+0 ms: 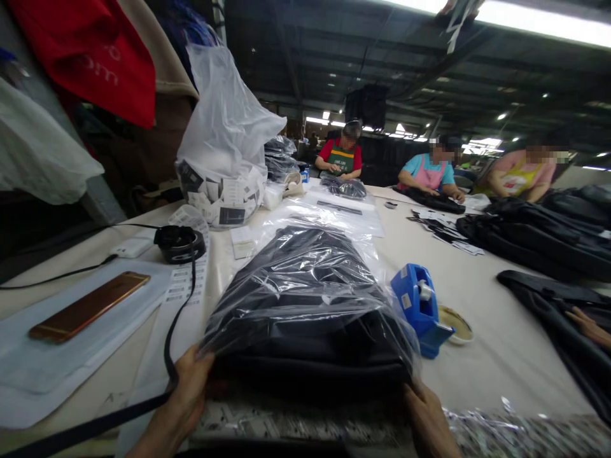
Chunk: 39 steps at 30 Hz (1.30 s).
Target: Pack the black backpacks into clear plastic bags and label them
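Hands (305,407) grip bagged garment (305,305) near edge.

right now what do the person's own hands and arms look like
Both are bare: no gloves, and no sleeves show on the forearms. The left hand and right hand carry no ring, watch or band on the parts in view. Most of the fingers are hidden by the bag, and the bottom edge of the picture cuts the arms off.
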Each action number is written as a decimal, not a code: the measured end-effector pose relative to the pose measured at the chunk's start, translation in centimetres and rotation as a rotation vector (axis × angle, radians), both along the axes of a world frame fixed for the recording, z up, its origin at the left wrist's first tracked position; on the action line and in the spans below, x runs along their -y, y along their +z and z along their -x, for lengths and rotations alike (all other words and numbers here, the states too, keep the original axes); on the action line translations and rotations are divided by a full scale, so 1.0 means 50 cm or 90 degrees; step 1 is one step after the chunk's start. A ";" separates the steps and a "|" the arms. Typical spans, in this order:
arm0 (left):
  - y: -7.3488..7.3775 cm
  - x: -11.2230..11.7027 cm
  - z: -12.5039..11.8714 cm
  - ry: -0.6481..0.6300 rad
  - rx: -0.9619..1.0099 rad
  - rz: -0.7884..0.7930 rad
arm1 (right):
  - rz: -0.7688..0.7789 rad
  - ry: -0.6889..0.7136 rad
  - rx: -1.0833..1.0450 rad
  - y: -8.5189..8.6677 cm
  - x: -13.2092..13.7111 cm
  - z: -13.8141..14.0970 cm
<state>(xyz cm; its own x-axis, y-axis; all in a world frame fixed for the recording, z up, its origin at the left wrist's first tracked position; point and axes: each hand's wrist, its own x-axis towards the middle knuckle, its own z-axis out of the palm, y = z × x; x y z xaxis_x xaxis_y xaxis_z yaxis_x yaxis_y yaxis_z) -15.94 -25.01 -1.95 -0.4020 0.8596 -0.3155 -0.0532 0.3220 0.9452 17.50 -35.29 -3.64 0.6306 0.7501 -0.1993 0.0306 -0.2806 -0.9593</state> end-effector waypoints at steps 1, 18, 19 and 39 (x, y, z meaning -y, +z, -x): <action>0.022 -0.010 -0.009 0.020 0.098 0.040 | -0.006 0.015 -0.052 0.017 -0.012 0.000; 0.214 -0.085 -0.055 -0.072 0.338 -0.112 | -0.233 -0.022 -0.254 0.201 -0.098 0.008; 0.231 -0.098 -0.049 -0.053 0.354 -0.116 | -0.238 -0.042 -0.205 0.210 -0.106 -0.006; 0.033 0.033 -0.097 -0.109 -0.028 -0.244 | -0.210 -0.065 -0.331 0.136 -0.082 0.018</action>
<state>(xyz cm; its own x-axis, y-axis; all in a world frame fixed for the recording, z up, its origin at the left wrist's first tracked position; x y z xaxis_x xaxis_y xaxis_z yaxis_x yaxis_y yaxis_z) -11.08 -26.67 -0.27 -0.2490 0.9670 0.0543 0.0132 -0.0527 0.9985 16.61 -31.21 3.15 0.5852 0.7656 -0.2671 -0.4752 0.0569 -0.8780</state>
